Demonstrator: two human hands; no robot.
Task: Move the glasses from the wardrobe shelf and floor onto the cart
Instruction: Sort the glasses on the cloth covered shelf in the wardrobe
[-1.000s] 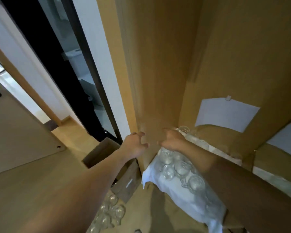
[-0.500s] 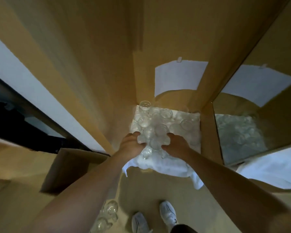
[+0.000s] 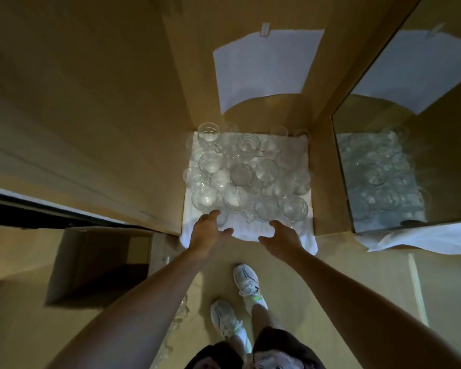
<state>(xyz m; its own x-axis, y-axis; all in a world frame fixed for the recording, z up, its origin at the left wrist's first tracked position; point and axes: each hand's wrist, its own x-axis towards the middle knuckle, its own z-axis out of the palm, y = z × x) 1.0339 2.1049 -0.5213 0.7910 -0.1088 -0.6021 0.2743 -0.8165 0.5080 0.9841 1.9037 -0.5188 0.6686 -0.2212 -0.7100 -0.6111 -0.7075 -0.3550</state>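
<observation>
Glasses (image 3: 246, 174) crowd a cloth (image 3: 250, 230) on the wardrobe shelf (image 3: 325, 182) (mirror (image 3: 410, 115) at right).

Shelf front was open; glasses (image 3: 246, 177) packed rim to rim on the cloth (image 3: 250, 230), wooden walls (image 3: 321, 182) close both sides.

Cluster of clear drinking glasses (image 3: 246, 177), upright, packed close together on a white cloth (image 3: 250, 230) on the wardrobe shelf

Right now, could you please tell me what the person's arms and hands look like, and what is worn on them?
Both forearms are bare, with no sleeves showing. The left hand and right hand wear no gloves, and no watch, ring or bracelet is visible.
</observation>
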